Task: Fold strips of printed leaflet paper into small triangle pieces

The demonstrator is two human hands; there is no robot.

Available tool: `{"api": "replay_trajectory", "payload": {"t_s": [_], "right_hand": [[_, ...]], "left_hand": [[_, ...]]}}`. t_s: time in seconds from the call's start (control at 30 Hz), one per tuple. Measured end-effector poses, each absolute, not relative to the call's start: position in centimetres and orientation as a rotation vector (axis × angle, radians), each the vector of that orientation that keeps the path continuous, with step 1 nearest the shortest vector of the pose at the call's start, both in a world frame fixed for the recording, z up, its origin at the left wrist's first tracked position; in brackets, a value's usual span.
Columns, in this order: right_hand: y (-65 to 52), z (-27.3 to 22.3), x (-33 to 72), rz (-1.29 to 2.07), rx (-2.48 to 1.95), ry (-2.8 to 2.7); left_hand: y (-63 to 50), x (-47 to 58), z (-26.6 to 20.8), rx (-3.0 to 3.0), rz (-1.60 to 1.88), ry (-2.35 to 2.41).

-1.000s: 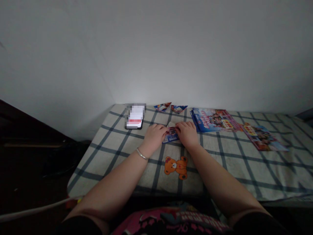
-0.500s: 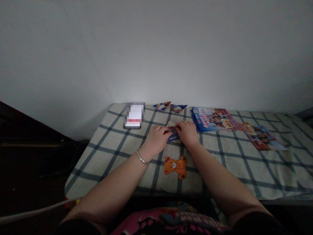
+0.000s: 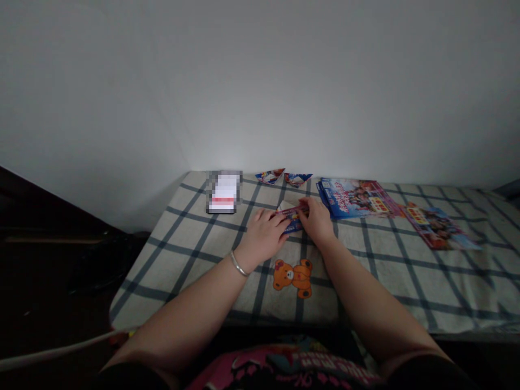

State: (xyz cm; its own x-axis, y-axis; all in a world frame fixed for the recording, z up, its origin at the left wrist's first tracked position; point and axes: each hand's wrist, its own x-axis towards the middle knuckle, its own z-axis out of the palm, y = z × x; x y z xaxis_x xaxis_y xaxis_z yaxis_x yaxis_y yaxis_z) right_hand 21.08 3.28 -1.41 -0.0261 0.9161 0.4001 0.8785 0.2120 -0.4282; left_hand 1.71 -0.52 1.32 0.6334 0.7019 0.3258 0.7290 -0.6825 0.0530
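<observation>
A small folded flyer (image 3: 294,223), blue and pink with print on it, lies on the checked cloth between my hands. My left hand (image 3: 266,233) holds it down from the left, fingers laid across the paper. From the right, my right hand (image 3: 316,219) grips its other end with bent fingers, the thumb toward the middle. A pale corner of paper shows just behind the fingers. Part of the flyer is hidden under both hands. Two folded paper pieces (image 3: 270,176) with the same kind of print stand near the wall.
Right of my hands lies a stack of printed flyers (image 3: 357,197), with another flyer (image 3: 442,227) overlapping toward the right. A phone (image 3: 223,192) with a lit screen sits at the back left. The tablecloth (image 3: 195,260) bears a bear picture (image 3: 293,278). A wall bounds the back.
My fingers have flattened and spread along the flyer, so more of its printed strip shows. My right hand has shifted slightly. The other things lie as before.
</observation>
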Motion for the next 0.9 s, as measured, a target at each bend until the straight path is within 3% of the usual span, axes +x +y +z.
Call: {"api": "replay_trajectory", "payload": {"t_s": [0.3, 0.6, 0.9], "right_hand": [[2.8, -2.1, 22.2, -0.021, -1.616, -1.972], [1.1, 0.3, 20.8, -0.068, -1.624, -2.069], [0.1, 0.7, 19.7, 0.012, -1.535, -2.351]], "left_hand": [[-0.5, 1.7, 1.4, -2.673, -0.544, -1.314], [-0.1, 1.3, 1.2, -2.677, -0.569, -1.334], [0.3, 0.9, 1.1, -2.746, -0.606, -1.349]]}}
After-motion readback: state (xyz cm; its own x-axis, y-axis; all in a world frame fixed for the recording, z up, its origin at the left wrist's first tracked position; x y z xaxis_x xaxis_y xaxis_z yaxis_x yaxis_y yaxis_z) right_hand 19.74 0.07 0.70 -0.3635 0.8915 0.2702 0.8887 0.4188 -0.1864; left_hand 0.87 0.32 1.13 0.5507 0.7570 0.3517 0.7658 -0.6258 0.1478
